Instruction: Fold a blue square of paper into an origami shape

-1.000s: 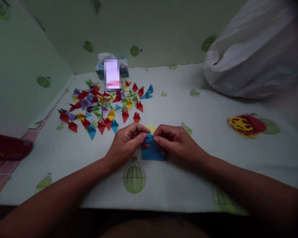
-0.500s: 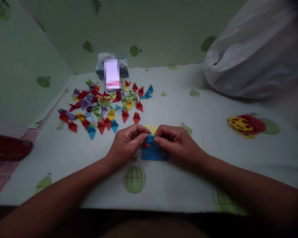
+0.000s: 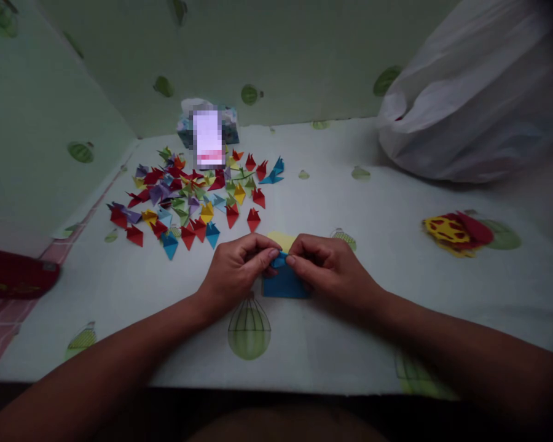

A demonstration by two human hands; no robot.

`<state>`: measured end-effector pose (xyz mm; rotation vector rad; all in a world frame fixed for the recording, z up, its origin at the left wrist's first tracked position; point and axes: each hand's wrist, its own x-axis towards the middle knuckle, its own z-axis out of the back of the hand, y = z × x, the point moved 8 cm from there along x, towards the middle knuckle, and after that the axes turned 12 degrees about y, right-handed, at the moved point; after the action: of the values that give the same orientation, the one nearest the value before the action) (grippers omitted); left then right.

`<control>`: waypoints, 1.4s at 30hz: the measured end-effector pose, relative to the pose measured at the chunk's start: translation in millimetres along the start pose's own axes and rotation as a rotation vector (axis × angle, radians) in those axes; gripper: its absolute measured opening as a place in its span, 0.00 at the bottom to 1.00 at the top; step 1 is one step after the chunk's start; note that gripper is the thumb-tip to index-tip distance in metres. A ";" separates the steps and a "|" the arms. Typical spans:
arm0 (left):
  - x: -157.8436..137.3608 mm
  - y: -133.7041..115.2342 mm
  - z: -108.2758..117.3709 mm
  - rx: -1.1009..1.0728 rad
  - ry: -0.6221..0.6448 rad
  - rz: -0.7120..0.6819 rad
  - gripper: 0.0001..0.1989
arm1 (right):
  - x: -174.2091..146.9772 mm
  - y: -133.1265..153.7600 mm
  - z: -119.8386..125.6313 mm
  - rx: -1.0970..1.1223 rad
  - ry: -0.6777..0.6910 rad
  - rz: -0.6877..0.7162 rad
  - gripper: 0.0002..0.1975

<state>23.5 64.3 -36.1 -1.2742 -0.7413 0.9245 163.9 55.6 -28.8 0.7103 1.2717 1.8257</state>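
Note:
Between my two hands is a small folded piece of blue paper, pinched from both sides. My left hand grips its left end between thumb and fingers. At its right end, my right hand pinches with thumb and forefinger. Beneath the hands lies a flat blue paper square on the table, partly covered by the fingers. A yellow paper shows just behind the fingertips. To the left, behind my left hand, spreads a pile of folded paper cranes in several colours.
A pixelated bright phone leans against a tissue box at the back. A white plastic bag stands back right, with yellow and red cut-outs before it. A red object lies far left on the table.
The hands have shifted slightly, and the blue folded paper between the fingertips is now turned and tilted differently. The rest of the table looks the same.

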 end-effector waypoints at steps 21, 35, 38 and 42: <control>2.8 1.7 2.9 -0.093 -0.012 0.021 0.05 | 1.3 -20.2 -9.6 0.372 0.117 -0.143 0.19; 3.4 10.5 4.1 -0.193 -0.007 0.062 0.07 | 2.6 -19.6 -6.6 0.334 0.084 -0.143 0.14; 2.4 9.9 3.7 -0.185 0.003 0.063 0.07 | 2.7 -19.7 -7.9 0.337 0.097 -0.143 0.13; 2.3 7.1 1.6 -0.219 0.006 0.008 0.09 | 2.7 -19.3 -3.4 0.289 0.046 -0.155 0.14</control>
<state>22.0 67.4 -42.9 -1.4716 -0.8511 0.8623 165.3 59.8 -48.0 0.7039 1.5959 1.5586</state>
